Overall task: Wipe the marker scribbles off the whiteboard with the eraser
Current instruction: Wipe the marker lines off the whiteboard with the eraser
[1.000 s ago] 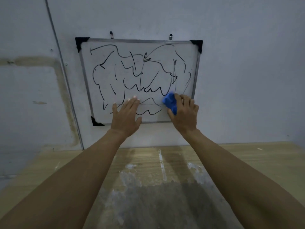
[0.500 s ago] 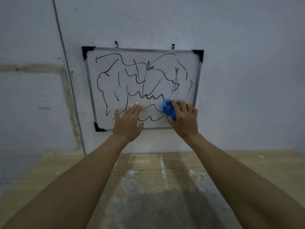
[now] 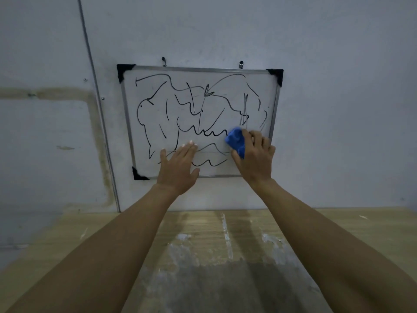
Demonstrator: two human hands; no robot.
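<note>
Now | left hand [image 3: 179, 166] flat, fingers [image 3: 188, 152] straight, pressing the whiteboard [image 3: 153, 123] near its bottom edge, probably steadying the hung board | right hand [image 3: 256, 159] fingers curled round blue eraser [image 3: 235, 140], held against the board toward its lower right corner (scribbles [image 3: 194, 105] reach there) | wiping barely begun, judging by the marks left.

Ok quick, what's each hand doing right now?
Left hand: open, fingers straight, flat against the whiteboard.
Right hand: holding the blue eraser against the whiteboard.
</note>
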